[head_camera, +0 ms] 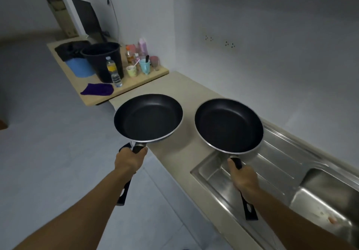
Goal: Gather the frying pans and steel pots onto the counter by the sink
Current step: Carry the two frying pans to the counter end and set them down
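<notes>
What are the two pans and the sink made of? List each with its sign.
Left pan: dark matte nonstick-looking inside, bright bare-metal rim, probably aluminium.
Right pan: same look.
Sink: stainless steel, by its brushed reflective ribbed drainboard.

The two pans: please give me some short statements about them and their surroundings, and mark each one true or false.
1. Each hand holds one pan by its handle. True: left hand holds the left pan, right hand the right pan.
2. Food lies in the pans. False: both are empty.
3. The right pan is partly over the sink. True.
4. The bucket is red. False: it is black.
</notes>
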A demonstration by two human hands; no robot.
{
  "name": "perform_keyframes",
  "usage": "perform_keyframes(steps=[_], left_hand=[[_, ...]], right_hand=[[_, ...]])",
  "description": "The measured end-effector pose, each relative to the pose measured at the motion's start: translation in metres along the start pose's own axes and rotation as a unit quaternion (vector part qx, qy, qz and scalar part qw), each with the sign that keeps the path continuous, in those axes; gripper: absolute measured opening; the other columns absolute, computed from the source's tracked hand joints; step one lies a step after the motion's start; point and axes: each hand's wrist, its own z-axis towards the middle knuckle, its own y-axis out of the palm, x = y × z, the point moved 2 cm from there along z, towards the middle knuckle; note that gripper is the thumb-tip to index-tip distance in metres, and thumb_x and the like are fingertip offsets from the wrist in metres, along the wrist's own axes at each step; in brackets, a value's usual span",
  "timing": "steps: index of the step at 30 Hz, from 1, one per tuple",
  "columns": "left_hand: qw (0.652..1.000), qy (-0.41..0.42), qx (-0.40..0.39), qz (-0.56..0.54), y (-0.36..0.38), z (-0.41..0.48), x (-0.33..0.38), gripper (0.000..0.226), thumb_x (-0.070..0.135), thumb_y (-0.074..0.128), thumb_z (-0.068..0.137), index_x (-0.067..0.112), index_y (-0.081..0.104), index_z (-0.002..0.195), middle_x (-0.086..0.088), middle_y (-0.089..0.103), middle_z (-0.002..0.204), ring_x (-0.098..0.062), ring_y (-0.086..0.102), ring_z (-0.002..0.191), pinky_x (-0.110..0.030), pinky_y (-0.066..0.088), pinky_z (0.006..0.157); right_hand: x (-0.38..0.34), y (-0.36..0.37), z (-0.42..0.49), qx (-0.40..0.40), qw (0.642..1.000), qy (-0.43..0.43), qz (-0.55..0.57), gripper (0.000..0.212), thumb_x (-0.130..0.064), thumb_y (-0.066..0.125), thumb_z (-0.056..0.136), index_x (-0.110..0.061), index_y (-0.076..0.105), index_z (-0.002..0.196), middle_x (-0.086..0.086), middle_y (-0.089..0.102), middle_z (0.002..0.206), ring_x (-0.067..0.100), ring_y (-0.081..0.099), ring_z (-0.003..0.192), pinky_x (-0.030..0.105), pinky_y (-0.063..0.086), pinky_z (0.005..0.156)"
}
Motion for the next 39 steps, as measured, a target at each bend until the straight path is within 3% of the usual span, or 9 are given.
perform_keyframes(steps=[5,11,14,18,22,28,32,39], left_hand=[[0.999,0.007,-0.023,0.027,0.005,0.066,0.025,0.052,0.053,0.069,0.083,0.002,0.061,0.082,-0.014,0.064,0.073,-0.026,0.06,0.055,-0.026,0.042,0.044],[0.996,0.033,-0.071,0.038,0.014,0.145,0.048,0.052,0.052,0.068,0.085,0.0,0.06,0.082,-0.015,0.063,0.074,-0.026,0.057,0.058,-0.027,0.042,0.047],[0.993,0.051,-0.092,0.051,0.014,0.186,0.059,0.053,0.052,0.068,0.086,0.0,0.061,0.088,-0.015,0.062,0.077,-0.027,0.058,0.059,-0.026,0.041,0.047],[0.987,0.076,-0.115,0.077,0.01,0.24,0.073,0.05,0.051,0.068,0.085,0.001,0.06,0.081,-0.016,0.064,0.077,-0.028,0.059,0.058,-0.026,0.04,0.044],[0.977,0.097,-0.151,0.111,0.005,0.288,0.084,0.05,0.051,0.067,0.085,0.001,0.062,0.083,-0.017,0.067,0.081,-0.03,0.062,0.062,-0.027,0.043,0.047],[0.965,0.109,-0.194,0.139,0.009,0.338,0.094,0.051,0.051,0.065,0.084,0.0,0.065,0.087,-0.017,0.068,0.086,-0.035,0.068,0.077,-0.041,0.058,0.069],[0.962,0.105,-0.207,0.144,0.017,0.359,0.1,0.057,0.058,0.063,0.083,0.001,0.066,0.086,-0.018,0.069,0.086,-0.036,0.068,0.077,-0.034,0.053,0.063],[0.959,0.108,-0.212,0.151,0.033,0.388,0.112,0.058,0.059,0.064,0.083,0.001,0.067,0.083,-0.017,0.069,0.083,-0.033,0.068,0.073,-0.034,0.054,0.062]], right_hand=[[-0.027,0.03,0.034,-0.007,1.0,0.009,0.001,0.055,-0.052,0.056,0.097,0.001,0.068,0.088,0.017,0.071,0.083,0.036,0.07,0.082,0.046,0.057,0.079],[-0.048,0.075,0.063,0.01,0.999,0.052,0.006,0.056,-0.054,0.055,0.098,-0.006,0.062,0.068,0.007,0.065,0.064,0.022,0.063,0.06,0.03,0.046,0.055],[-0.063,0.102,0.074,0.015,0.996,0.079,0.036,0.054,-0.054,0.056,0.097,-0.009,0.06,0.067,0.004,0.06,0.058,0.02,0.058,0.054,0.029,0.044,0.054],[-0.084,0.137,0.078,0.048,0.992,0.112,0.034,0.056,-0.056,0.054,0.097,-0.006,0.066,0.076,0.007,0.067,0.069,0.023,0.065,0.064,0.03,0.045,0.056],[-0.101,0.169,0.077,0.073,0.985,0.145,0.055,0.057,-0.056,0.055,0.096,-0.009,0.061,0.064,0.004,0.06,0.056,0.02,0.059,0.051,0.026,0.042,0.049],[-0.116,0.203,0.075,0.093,0.975,0.188,0.074,0.055,-0.055,0.056,0.095,-0.008,0.063,0.066,0.004,0.062,0.055,0.019,0.059,0.048,0.028,0.045,0.046],[-0.124,0.215,0.08,0.105,0.972,0.198,0.074,0.056,-0.055,0.057,0.096,-0.007,0.065,0.067,0.003,0.061,0.051,0.017,0.059,0.042,0.024,0.043,0.04],[-0.139,0.224,0.103,0.1,0.974,0.194,0.069,0.055,-0.053,0.055,0.097,-0.01,0.058,0.062,0.002,0.059,0.051,0.019,0.058,0.046,0.028,0.044,0.046]])
